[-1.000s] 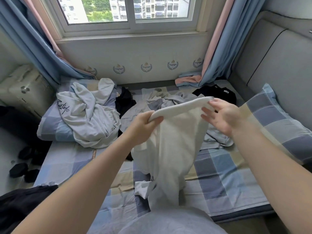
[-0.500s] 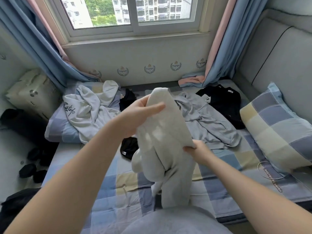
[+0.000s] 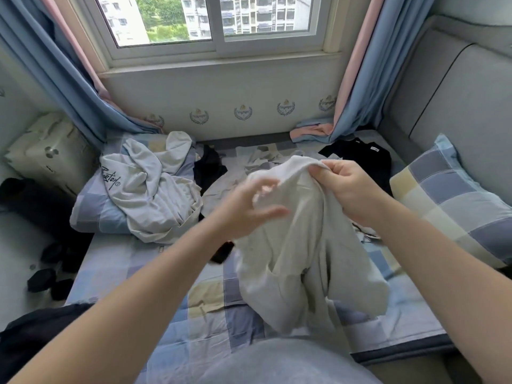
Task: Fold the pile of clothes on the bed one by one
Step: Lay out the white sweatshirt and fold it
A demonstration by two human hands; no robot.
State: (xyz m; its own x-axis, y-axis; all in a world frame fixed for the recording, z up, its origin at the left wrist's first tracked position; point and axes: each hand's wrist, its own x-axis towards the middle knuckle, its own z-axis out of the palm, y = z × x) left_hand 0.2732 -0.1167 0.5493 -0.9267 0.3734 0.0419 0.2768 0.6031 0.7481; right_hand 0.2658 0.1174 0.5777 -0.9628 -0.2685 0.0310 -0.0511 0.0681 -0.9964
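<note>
- Head view: your right hand (image 3: 349, 187) now pinches a bunched top edge of the white garment (image 3: 299, 259), fingers and thumb curled tightly round the cloth.
- Your left hand (image 3: 249, 206) hangs just in front of the cloth with its fingers spread and loose. It is blurred, but it looks released and holds nothing.
- That is a swap. Half a second ago the left hand carried the top of the garment while the right gripped it lower down. A second ago both hands stretched one edge flat between them.
- The garment hangs in the air from your right hand, over the near middle of the bed (image 3: 138, 273). Its lower part drapes in loose folds down towards your lap. It is crumpled, with no clean fold in it that I can make out.
- My judgement is that you are re-gripping to find a corner or seam, so this piece is at its start, not near done.
- I would bring the free left hand to a second corner, so the cloth can be spread before the first fold.
- Several clothes wait unfolded: the pale lettered top (image 3: 149, 189) heaped on the left pillow (image 3: 91, 209), a grey garment (image 3: 249, 167) spread at the far middle, and a black top (image 3: 360, 156) at the far right.
- I see no folded stack on the bed, so most of the task looks to be ahead of you.
</note>
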